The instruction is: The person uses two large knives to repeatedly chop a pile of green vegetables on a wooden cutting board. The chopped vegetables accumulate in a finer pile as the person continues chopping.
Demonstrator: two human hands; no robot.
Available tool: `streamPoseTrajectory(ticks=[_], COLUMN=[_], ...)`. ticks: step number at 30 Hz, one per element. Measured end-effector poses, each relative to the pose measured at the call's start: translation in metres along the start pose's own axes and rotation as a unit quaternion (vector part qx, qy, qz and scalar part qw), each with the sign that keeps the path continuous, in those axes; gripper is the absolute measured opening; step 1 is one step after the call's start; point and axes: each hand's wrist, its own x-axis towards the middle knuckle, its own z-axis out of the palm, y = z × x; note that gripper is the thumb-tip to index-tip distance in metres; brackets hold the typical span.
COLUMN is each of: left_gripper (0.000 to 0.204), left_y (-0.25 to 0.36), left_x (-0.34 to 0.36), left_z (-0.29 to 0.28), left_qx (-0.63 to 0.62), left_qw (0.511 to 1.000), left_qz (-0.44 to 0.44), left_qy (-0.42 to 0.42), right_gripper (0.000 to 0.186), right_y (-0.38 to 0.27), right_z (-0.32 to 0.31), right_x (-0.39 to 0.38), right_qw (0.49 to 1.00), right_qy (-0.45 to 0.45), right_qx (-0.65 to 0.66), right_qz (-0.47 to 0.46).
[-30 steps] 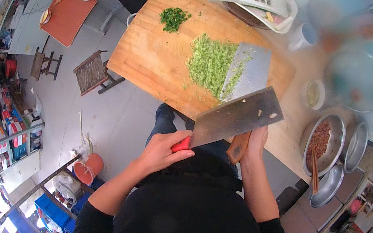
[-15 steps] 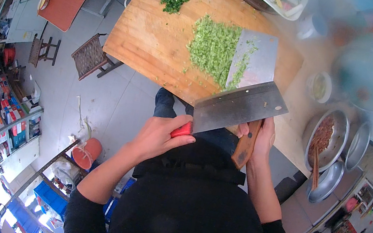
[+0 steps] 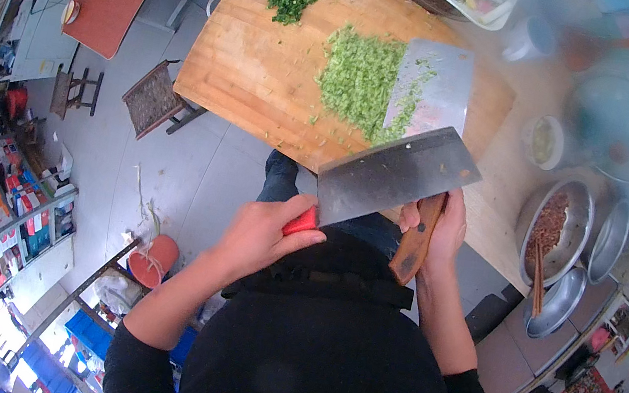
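My left hand [image 3: 262, 233] is closed round the red handle [image 3: 300, 221] of a cleaver. Its broad dark blade [image 3: 393, 178] points right, above the near edge of the wooden cutting board [image 3: 246, 58]. My right hand [image 3: 448, 228] grips the brown wooden handle [image 3: 415, 244] of a second cleaver. That one's pale blade [image 3: 442, 93] reaches away over the board, with green bits stuck to it. The left cleaver crosses in front of it and hides where blade and handle meet. Finely chopped light green vegetable [image 3: 360, 82] lies against the pale blade. A small dark green chopped heap [image 3: 292, 1] sits farther left.
At the right stand a metal bowl of minced filling [image 3: 550, 221] with chopsticks [image 3: 537, 282], other metal bowls and a small cup [image 3: 543, 142]. A white grater [image 3: 483, 3] rests past the board. Leftward are a low stool [image 3: 155, 97], a red-topped table [image 3: 112, 5] and shelves [image 3: 6, 226].
Both cleavers stay in my hands. The red-handled cleaver has shifted slightly left and away across the other blade. The view has moved a little.
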Motion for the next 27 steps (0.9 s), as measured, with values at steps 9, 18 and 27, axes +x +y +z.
streamPoseTrajectory(ticks=[9, 18, 27], left_gripper=[0.045, 0.039, 0.040], left_y=[-0.004, -0.015, 0.002], left_x=[0.035, 0.067, 0.022], left_z=[-0.015, -0.012, -0.004], left_qx=[0.024, 0.031, 0.012], left_qw=[0.999, 0.996, 0.999], left_qz=[-0.034, -0.073, -0.028], left_qy=[0.006, 0.038, -0.021], right_gripper=[0.040, 0.047, 0.049], right_y=[0.001, -0.003, -0.007], right_z=[0.002, -0.012, -0.012], right_x=[-0.017, -0.043, -0.035], right_qw=[0.998, 0.996, 0.996], right_qy=[-0.027, 0.015, 0.059], right_qx=[0.031, 0.023, -0.008], right_qz=[0.048, 0.088, 0.064])
